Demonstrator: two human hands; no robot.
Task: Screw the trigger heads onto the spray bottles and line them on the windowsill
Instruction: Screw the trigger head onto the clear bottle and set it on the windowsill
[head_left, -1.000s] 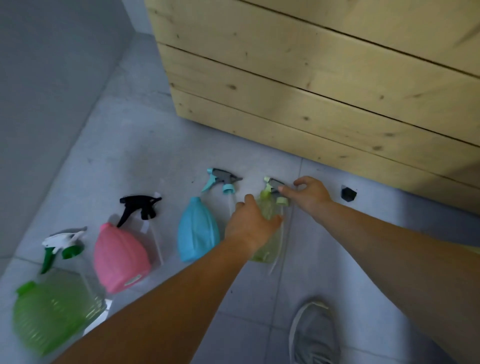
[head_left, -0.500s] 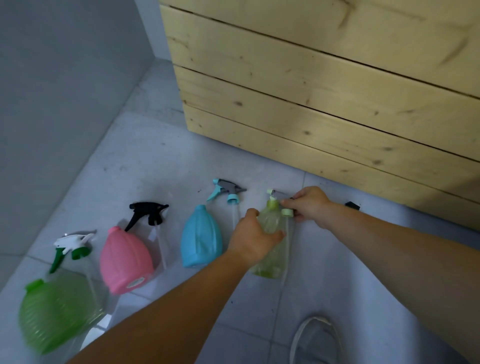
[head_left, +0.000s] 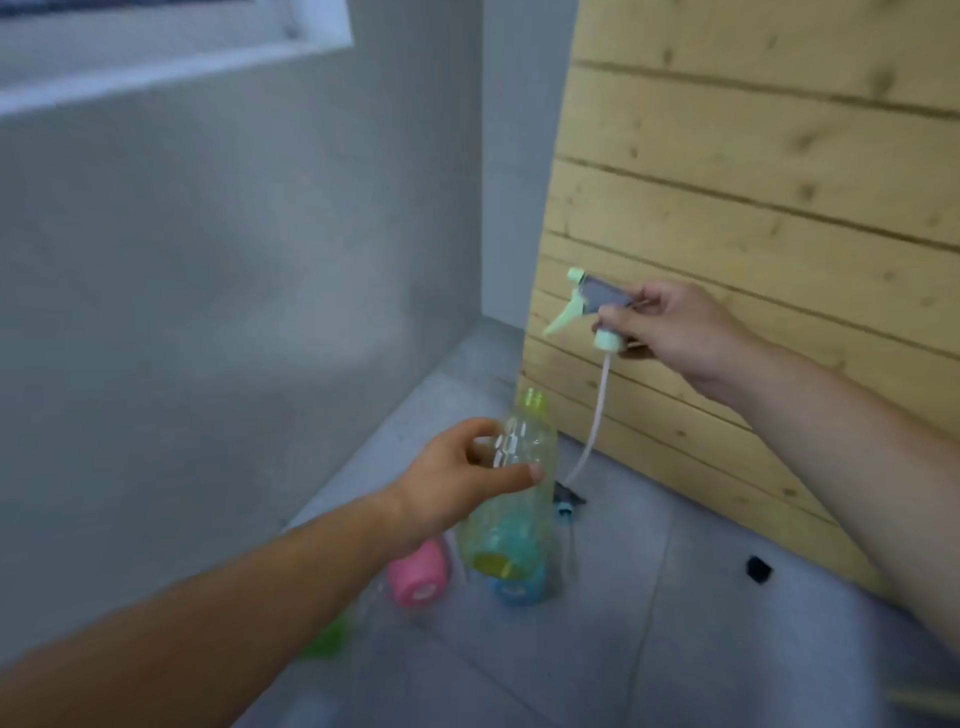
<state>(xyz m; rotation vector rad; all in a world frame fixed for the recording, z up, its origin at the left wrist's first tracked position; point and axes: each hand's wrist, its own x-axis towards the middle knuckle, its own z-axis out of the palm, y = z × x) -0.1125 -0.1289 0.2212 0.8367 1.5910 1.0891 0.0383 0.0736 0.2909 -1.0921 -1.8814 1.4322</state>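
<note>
My left hand (head_left: 457, 486) grips a clear yellow-green spray bottle (head_left: 511, 499) around its upper body, held upright in the air with its threaded neck bare. My right hand (head_left: 670, 327) holds a pale green and grey trigger head (head_left: 587, 306) above and right of the bottle's neck. Its long dip tube (head_left: 592, 415) hangs down beside the bottle, outside it. On the floor below lie a pink bottle (head_left: 418, 574), a blue bottle (head_left: 519, 587) partly hidden behind the held one, and a blurred green bottle (head_left: 327, 639).
A light wooden plank wall (head_left: 753, 234) rises on the right. A grey wall is on the left, with a white window ledge (head_left: 171, 62) at the top left. A grey-blue trigger head (head_left: 566, 501) and a small black object (head_left: 758, 569) lie on the grey tiled floor.
Both hands have lifted the yellow-green bottle and its trigger head off the floor. The view has swung upward, so the window ledge now shows.
</note>
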